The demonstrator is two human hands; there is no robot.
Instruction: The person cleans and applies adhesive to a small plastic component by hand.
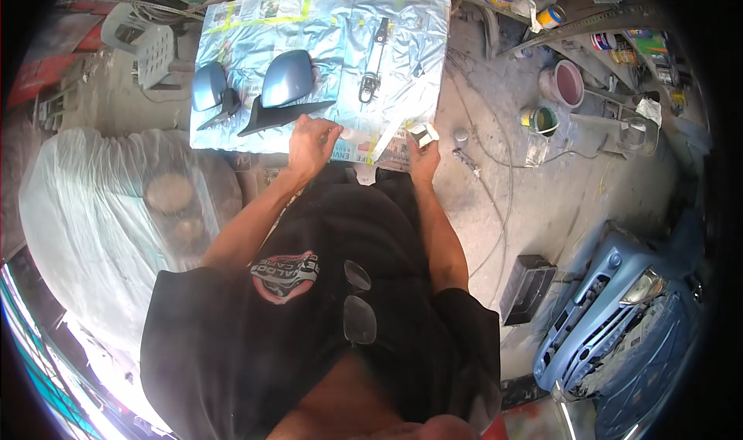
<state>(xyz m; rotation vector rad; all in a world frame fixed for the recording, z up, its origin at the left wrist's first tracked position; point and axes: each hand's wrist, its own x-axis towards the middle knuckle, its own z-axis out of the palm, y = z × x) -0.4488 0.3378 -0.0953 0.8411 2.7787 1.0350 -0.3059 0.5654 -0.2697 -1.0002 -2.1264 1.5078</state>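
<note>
Closest is the person's black shirt [348, 239], with a round emblem on the chest and a pair of glasses [359, 320] hanging on its front. The left hand [312, 144] is over the near edge of the covered table [340, 22]. Its fingers are bent toward the thumb, but I cannot tell if they grip something; a pale blurred thing [355, 135] is just beside the fingertips. The right hand [424, 160] grasps a small white and dark piece [422, 136] between thumb and fingers, at the same near edge. A white strip [385, 141] lies between the two hands, closer to the right one.

Just beyond the left hand lies a blue mirror housing [287, 78] with a long black base [282, 116]. A smaller blue mirror housing [208, 87] is to its left, and a dark handle part [374, 62] lies to the right. All of them rest on the wrinkled bluish sheet.

Farther, on the floor, are a pinkish bucket [551, 84] and, at the upper left, a grey plastic chair [155, 53].
</note>
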